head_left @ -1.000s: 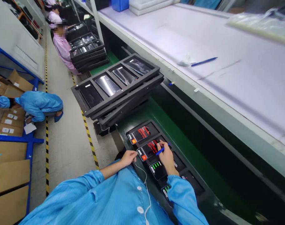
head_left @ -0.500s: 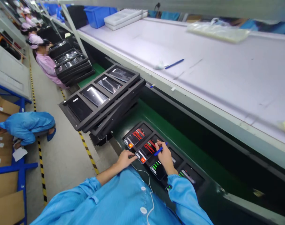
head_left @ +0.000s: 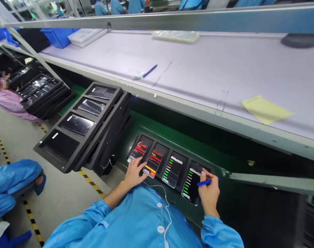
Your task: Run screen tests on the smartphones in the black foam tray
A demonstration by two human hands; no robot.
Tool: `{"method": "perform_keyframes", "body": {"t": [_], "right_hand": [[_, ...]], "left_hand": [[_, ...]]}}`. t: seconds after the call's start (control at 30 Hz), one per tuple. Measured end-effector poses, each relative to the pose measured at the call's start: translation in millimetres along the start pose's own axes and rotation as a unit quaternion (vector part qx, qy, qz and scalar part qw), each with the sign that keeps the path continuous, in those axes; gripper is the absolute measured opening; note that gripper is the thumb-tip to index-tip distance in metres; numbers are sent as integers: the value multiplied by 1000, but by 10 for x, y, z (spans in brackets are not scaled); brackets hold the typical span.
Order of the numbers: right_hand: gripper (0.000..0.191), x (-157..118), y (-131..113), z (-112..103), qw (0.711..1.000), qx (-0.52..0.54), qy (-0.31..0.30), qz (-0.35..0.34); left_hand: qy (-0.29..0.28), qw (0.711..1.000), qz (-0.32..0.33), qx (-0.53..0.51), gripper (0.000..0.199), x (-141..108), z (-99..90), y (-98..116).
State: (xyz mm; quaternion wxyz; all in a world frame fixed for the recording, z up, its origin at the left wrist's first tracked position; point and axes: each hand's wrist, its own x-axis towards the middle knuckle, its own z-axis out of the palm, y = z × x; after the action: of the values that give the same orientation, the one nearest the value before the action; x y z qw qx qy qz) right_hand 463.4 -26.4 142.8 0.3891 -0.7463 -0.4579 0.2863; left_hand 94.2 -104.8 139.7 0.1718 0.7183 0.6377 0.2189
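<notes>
Along the black foam tray (head_left: 166, 162), four lit smartphones (head_left: 173, 174) are seated, red text (head_left: 155, 159) shown on two, green-and-white lists (head_left: 189, 181) on two; checking seems partway. A blue pen (head_left: 203, 183) is pinched by the right hand (head_left: 210, 193); the left hand (head_left: 133, 173) is spread beside the red-texted pair.

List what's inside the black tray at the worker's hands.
The tray holds four lit phones, one per compartment. The left fingers cover part of the leftmost phone's lower end; a blue pen in the right fingers covers some of the rightmost. Anything beneath the phones is hidden.
</notes>
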Motion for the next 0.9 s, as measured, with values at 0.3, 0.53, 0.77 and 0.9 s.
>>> {"method": "perform_keyframes", "body": {"t": [0.3,0.53,0.77,0.9], "right_hand": [[57,-232,579,-31,975,56,146,158],[61,-328,705,12,968,93,151,178],[62,-439,764,-20,960,109,169,195],[61,-491,775,-9,957,112,177,199]], "left_hand": [[65,978,-177,-94,50,418,-141,-496],[-28,910,-353,-216,55,851,-206,-781],[-37,924,-320,-206,66,827,-81,-761],[-34,926,-310,-212,68,791,-22,-786]]}}
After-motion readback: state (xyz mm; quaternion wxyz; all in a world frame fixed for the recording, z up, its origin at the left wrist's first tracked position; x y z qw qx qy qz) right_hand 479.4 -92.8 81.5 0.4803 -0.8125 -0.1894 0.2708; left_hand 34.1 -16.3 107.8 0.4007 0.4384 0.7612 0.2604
